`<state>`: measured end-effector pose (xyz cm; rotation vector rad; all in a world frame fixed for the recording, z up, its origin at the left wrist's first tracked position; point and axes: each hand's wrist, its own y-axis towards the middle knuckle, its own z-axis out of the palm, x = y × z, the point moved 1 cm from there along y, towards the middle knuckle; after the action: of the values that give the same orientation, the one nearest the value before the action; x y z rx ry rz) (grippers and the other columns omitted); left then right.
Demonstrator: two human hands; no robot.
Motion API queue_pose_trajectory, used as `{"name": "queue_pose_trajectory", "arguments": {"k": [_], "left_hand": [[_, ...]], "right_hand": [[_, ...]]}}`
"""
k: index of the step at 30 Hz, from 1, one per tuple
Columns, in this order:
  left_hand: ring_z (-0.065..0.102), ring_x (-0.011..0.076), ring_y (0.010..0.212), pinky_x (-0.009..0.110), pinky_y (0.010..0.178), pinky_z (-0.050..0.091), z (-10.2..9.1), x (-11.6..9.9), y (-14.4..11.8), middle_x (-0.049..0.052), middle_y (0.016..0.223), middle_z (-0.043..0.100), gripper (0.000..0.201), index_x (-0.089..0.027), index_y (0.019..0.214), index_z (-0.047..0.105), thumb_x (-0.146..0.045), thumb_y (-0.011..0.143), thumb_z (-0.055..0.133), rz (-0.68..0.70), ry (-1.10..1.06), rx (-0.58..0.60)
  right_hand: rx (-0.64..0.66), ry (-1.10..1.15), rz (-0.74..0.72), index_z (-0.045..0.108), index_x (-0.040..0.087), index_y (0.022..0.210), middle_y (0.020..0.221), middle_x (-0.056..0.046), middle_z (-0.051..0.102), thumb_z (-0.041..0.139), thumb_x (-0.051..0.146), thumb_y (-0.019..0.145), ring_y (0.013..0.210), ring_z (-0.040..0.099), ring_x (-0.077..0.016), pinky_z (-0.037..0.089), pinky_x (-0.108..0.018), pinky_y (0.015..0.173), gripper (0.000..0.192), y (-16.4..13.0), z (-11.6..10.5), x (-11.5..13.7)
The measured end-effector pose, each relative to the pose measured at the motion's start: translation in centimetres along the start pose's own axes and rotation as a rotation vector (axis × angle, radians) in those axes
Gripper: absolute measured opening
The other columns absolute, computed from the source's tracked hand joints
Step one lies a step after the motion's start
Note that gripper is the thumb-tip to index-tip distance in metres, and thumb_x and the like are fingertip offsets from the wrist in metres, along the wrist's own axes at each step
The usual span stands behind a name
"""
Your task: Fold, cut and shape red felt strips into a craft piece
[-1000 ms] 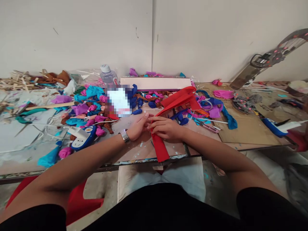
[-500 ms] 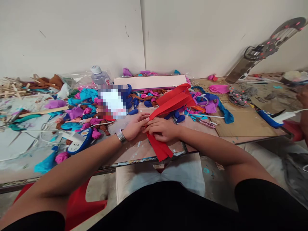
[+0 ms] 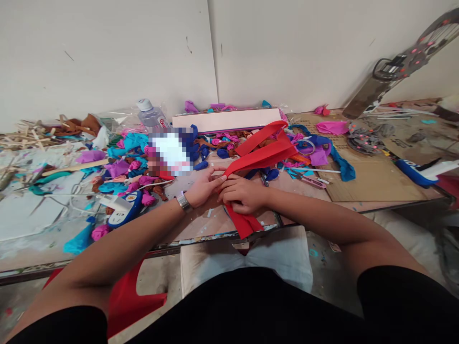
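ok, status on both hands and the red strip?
Left hand and right hand gripping red strip between its ends. Near end by table edge. Loose purple scrap close to far end.

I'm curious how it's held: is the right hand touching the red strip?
Touching. In the head view, the right hand curls over the red strip, which emerges above and below it.

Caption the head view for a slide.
Both hands hold folded red material over a worktable littered with colourful scraps.
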<state>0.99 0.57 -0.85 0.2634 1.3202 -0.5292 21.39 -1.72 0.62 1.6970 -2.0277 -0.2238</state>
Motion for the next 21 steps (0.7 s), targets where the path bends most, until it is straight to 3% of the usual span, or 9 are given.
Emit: {"name": "queue_pose_trajectory", "arguments": {"k": [6, 11, 13, 17, 21], "left_hand": [[0.073, 0.0149, 0.075, 0.024, 0.065, 0.054, 0.1, -0.3, 0.1, 0.007, 0.107, 0.081, 0.069, -0.022, 0.133, 0.057, -0.045, 0.08, 0.095, 0.008, 0.015, -0.002], [0.059, 0.0088, 0.058, 0.021, 0.055, 0.044, 0.2, -0.2, 0.1, -0.002, 0.085, 0.075, 0.065, -0.022, 0.131, 0.06, -0.046, 0.081, 0.094, 0.044, -0.02, -0.061], [0.061, 0.0096, 0.061, 0.021, 0.057, 0.046, 0.1, -0.2, 0.2, -0.003, 0.082, 0.074, 0.062, -0.022, 0.128, 0.062, -0.045, 0.08, 0.094, 0.055, -0.054, -0.09], [0.073, 0.0154, 0.081, 0.026, 0.074, 0.056, 0.1, -0.3, 0.2, 0.003, 0.1, 0.08, 0.059, -0.02, 0.125, 0.066, -0.038, 0.076, 0.094, 0.022, -0.117, -0.117], [0.072, 0.0147, 0.079, 0.026, 0.075, 0.055, 0.1, -0.4, 0.3, 0.003, 0.101, 0.081, 0.053, -0.02, 0.121, 0.069, -0.038, 0.077, 0.093, -0.014, -0.138, -0.131]], "right_hand": [[0.005, 0.028, -0.005, 0.067, 0.023, 0.097, 0.112, -0.005, 0.084, 0.059, 0.007, 0.083, 0.116, 0.074, -0.0234, 0.047, -0.045, 0.114, 0.023, 0.0, 0.0, 0.1], [-0.142, 0.02, -0.056, 0.07, 0.023, 0.103, 0.126, -0.008, 0.081, 0.057, 0.006, 0.089, 0.126, 0.072, -0.0219, 0.052, -0.04, 0.117, 0.026, 0.0, -0.2, 0.1], [-0.239, -0.021, -0.008, 0.071, 0.024, 0.108, 0.128, -0.007, 0.079, 0.056, 0.006, 0.091, 0.128, 0.071, -0.0218, 0.054, -0.04, 0.115, 0.029, -0.1, -0.4, 0.0], [-0.398, -0.135, 0.166, 0.072, 0.026, 0.115, 0.122, -0.008, 0.076, 0.058, 0.007, 0.094, 0.125, 0.067, -0.0266, 0.053, -0.051, 0.115, 0.031, -0.5, -1.2, -0.7], [-0.407, -0.232, 0.251, 0.073, 0.025, 0.121, 0.126, -0.011, 0.072, 0.06, 0.007, 0.094, 0.125, 0.061, -0.0306, 0.052, -0.055, 0.112, 0.035, -0.9, -1.5, -1.8]]}}
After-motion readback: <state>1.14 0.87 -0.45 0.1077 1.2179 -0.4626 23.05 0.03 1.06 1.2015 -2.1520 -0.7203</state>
